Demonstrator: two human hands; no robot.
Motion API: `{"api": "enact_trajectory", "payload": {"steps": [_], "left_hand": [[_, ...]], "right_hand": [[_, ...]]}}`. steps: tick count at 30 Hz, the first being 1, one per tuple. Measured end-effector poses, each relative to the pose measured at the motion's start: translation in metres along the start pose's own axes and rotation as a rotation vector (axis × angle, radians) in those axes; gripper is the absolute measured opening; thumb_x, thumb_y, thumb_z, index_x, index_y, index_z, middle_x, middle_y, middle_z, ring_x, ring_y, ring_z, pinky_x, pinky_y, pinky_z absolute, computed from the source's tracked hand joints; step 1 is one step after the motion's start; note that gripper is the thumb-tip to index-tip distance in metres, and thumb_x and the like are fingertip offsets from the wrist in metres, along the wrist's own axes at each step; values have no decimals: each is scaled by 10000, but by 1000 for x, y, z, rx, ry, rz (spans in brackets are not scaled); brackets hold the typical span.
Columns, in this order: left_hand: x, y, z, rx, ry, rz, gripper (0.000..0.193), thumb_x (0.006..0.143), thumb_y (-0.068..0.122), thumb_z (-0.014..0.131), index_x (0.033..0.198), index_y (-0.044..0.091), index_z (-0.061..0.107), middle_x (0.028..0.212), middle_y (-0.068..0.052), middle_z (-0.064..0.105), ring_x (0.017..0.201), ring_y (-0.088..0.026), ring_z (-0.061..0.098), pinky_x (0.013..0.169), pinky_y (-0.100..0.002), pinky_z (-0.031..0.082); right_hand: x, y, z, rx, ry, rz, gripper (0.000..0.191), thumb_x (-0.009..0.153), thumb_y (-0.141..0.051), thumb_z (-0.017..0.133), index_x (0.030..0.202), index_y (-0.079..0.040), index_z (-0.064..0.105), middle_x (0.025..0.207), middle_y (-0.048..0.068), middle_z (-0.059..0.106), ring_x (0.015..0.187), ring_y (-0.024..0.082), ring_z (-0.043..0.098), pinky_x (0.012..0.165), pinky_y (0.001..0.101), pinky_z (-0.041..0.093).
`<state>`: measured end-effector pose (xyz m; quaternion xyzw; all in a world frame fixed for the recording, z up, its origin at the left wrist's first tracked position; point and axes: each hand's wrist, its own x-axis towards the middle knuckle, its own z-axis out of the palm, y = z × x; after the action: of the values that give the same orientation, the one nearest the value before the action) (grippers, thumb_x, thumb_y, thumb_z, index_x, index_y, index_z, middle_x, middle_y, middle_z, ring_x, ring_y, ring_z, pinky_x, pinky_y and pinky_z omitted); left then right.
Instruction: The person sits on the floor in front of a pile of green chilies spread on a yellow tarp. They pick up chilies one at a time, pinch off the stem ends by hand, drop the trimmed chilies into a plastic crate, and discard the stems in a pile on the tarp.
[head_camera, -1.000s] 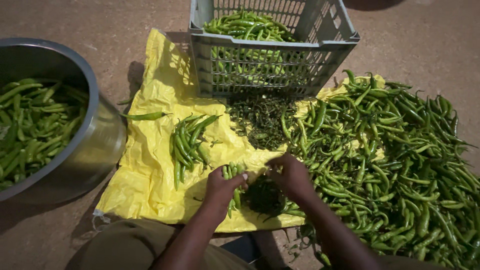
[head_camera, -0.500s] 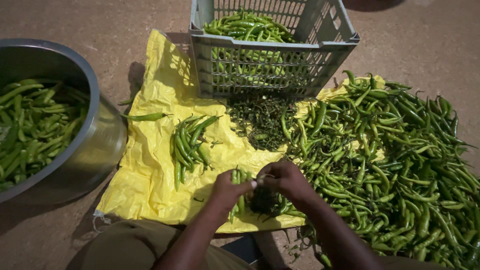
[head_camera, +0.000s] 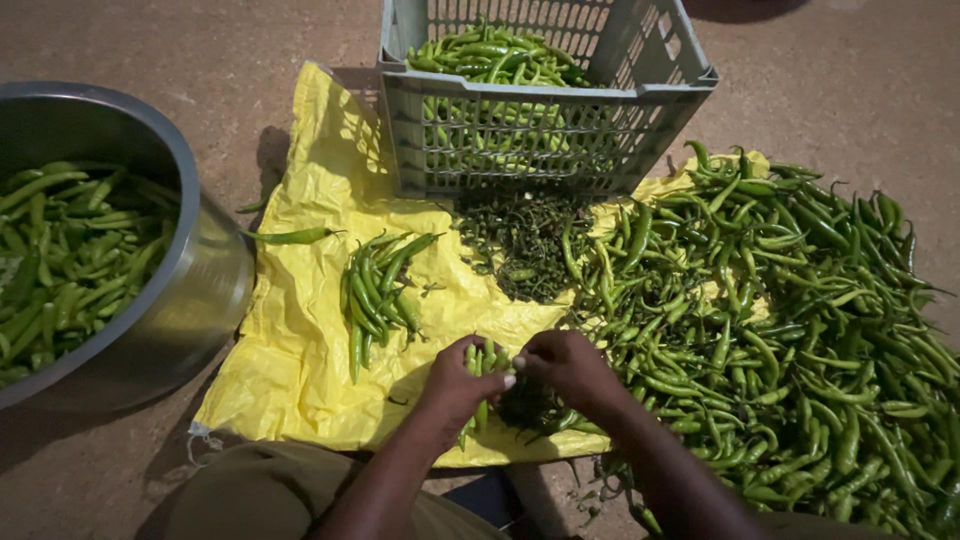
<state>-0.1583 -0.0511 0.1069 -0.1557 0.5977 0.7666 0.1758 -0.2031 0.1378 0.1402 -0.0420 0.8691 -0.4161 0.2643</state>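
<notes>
My left hand (head_camera: 458, 385) is closed around a small bunch of green chillies (head_camera: 480, 362) low over the yellow plastic sheet (head_camera: 300, 300). My right hand (head_camera: 565, 365) meets it from the right, its fingertips pinching at the top of that bunch. Just beneath the hands lies a dark heap of plucked stems (head_camera: 525, 405). A small pile of sorted chillies (head_camera: 380, 285) lies to the upper left of my left hand. The big heap of green chillies (head_camera: 790, 320) spreads to the right of my right hand.
A grey plastic crate (head_camera: 545, 110) with chillies stands at the far edge of the sheet, with a patch of dark stems (head_camera: 520, 235) before it. A large steel pot (head_camera: 200, 270) full of chillies is at the left. One loose chilli (head_camera: 290, 236) lies near the pot.
My hands were slightly apart over the stem heap; they have come together, the right hand's fingers now touching the bunch held in the left hand.
</notes>
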Motion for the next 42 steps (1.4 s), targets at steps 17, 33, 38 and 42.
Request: {"api": "enact_trajectory", "payload": {"steps": [17,33,38,42], "left_hand": [[3,0,-6,-149,-87,16,331,755,82,808,1068,0,738,832,-91,733,710,-198,670,689,-357,552],[8,-2,-8,-298,19,22,250,803,69,747,1038,-2,700,1020,-144,810,814,-178,740,791,-330,571],[9,-2,-3,-121,78,124,265,797,74,772,1038,-13,704,1052,-113,802,804,-193,708,769,-347,581],[5,-2,2,222,142,129,357,773,115,839,1092,65,687,986,-83,759,857,-142,687,804,-307,555]], "right_hand": [[-6,-5,-24,-902,-20,306,306,924,-403,726,974,-106,781,946,142,755,821,266,750,744,397,608],[-6,6,-8,-356,91,116,264,867,-255,735,1077,-96,714,967,150,770,839,284,764,770,412,600],[-4,-8,-17,-333,261,-175,221,885,-165,708,1081,-109,791,1070,117,789,863,242,755,808,374,595],[-8,-14,-23,-16,62,-48,224,868,-162,717,1076,-85,753,978,95,786,840,199,747,786,373,612]]}}
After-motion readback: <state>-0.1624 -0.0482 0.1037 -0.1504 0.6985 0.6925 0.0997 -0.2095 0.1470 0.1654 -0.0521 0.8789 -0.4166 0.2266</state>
